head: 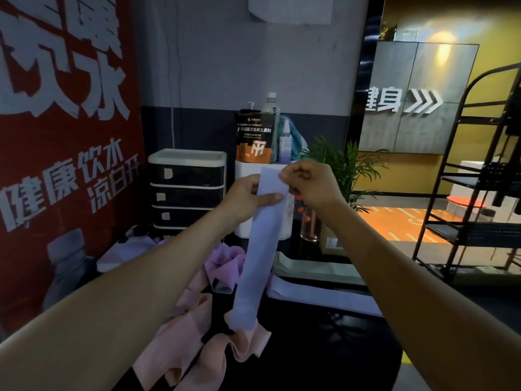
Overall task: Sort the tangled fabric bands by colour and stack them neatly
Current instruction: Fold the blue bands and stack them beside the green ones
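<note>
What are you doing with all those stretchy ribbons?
Sorting fabric bands by colour. Both hands hold up one pale lilac band by its top end: the left hand and the right hand each pinch it, so it hangs straight down. A tangle of pink bands lies unsorted on the black table below.

A smooth, matt cloth finish is shown by the pale lilac band (pixel 260 249), and softer, crumpled cloth by the pink bands (pixel 197 328) at seven o'clock of it. The table (pixel 324 348) is seen as dark and matt. Glossy plastic is presented by the drawer unit (pixel 187 187) at ten o'clock (dark fronts, white frame). The rack (pixel 462 176) at three o'clock appears as black metal.
</note>
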A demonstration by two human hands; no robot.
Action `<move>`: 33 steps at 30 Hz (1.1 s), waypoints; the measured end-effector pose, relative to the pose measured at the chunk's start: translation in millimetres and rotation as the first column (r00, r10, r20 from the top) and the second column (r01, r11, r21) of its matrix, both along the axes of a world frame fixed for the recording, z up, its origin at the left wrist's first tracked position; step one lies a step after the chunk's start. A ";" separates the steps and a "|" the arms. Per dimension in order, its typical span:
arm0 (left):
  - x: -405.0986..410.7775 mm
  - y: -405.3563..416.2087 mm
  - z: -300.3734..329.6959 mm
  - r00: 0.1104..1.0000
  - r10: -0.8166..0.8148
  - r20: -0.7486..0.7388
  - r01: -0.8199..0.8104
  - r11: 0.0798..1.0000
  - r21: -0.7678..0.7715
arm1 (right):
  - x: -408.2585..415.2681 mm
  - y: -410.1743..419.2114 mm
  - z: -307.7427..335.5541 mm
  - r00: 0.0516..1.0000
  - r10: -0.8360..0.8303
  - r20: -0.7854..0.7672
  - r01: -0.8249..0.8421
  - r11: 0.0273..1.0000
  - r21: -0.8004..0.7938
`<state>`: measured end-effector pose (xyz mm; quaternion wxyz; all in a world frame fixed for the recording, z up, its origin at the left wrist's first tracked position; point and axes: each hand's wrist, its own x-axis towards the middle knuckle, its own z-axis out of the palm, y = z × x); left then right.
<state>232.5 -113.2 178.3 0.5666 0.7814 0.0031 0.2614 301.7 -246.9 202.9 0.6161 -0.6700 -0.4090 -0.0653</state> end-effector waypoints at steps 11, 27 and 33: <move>15.3 -8.8 7.0 0.992 0.048 0.113 -0.001 0.921 -0.389 | 15.5 -16.3 -67.8 0.996 0.087 -0.014 -0.084 0.903 -0.422; 27.6 11.8 -64.3 0.935 0.340 -0.102 -0.319 0.680 -0.660 | 60.0 -98.0 -119.1 0.985 -0.096 0.145 0.174 0.570 -0.803; 41.8 3.7 -111.1 0.908 0.333 -0.252 -0.417 0.680 -0.604 | 75.4 -129.1 -141.7 0.931 -0.354 -0.095 0.195 0.699 -0.688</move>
